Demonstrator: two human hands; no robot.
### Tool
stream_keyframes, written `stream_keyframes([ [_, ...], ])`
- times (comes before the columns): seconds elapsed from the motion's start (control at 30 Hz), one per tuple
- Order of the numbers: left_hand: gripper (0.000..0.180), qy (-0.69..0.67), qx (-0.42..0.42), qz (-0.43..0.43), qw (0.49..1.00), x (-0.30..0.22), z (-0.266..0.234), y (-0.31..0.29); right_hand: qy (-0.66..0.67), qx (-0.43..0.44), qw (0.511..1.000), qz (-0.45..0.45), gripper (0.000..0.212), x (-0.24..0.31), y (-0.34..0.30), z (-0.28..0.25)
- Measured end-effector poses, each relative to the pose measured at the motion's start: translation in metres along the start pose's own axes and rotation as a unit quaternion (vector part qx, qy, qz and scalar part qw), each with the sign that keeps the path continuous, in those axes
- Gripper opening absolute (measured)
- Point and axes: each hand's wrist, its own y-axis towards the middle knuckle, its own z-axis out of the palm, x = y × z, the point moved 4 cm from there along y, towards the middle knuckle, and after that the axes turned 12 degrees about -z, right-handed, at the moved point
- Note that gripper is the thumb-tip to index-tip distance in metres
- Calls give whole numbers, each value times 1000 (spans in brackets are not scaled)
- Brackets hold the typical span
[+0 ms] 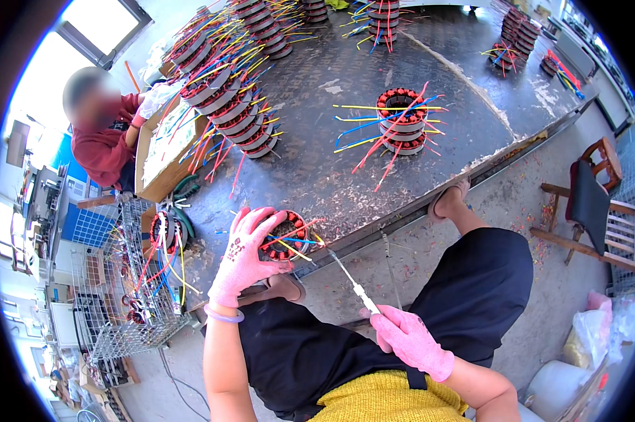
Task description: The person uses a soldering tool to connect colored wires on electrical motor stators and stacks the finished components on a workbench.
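My left hand (241, 254), in a pink glove, grips a stator (288, 238) at the near edge of the dark table. The stator has a ring of red coils, with red, blue, yellow and white wires sticking out. My right hand (410, 340), also gloved in pink, is closed around the white handle of a slim tool (360, 290). The tool's thin metal shaft points up and left, its tip close to the wire ends by the stator. I cannot tell whether tip and wires touch.
Two stacked stators (402, 130) stand farther back on the worn table (310, 141). Taller stator stacks (226, 105) lean at the left, beside a cardboard box (164, 158). A co-worker (106, 141) is at the far left. A wire basket (131, 323) and a chair (590, 204) flank the table.
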Motion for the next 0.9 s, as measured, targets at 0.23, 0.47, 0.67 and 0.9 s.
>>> stream_keyframes([
  [0.23, 93, -4, 15, -5, 1000, 0, 1, 1, 1, -11, 1000, -4, 34, 2, 0, 0],
  [0.47, 93, -3, 14, -6, 1000, 0, 0, 1, 28, -8, 1000, -4, 34, -1, 0, 1],
  [0.67, 93, 2, 8, -4, 1000, 1, 1, 0, 8, -4, 1000, -7, 35, -4, 1, 0],
  [0.9, 94, 3, 9, 0, 1000, 0, 1, 1, 14, -3, 1000, -23, 36, -7, 1, 0],
])
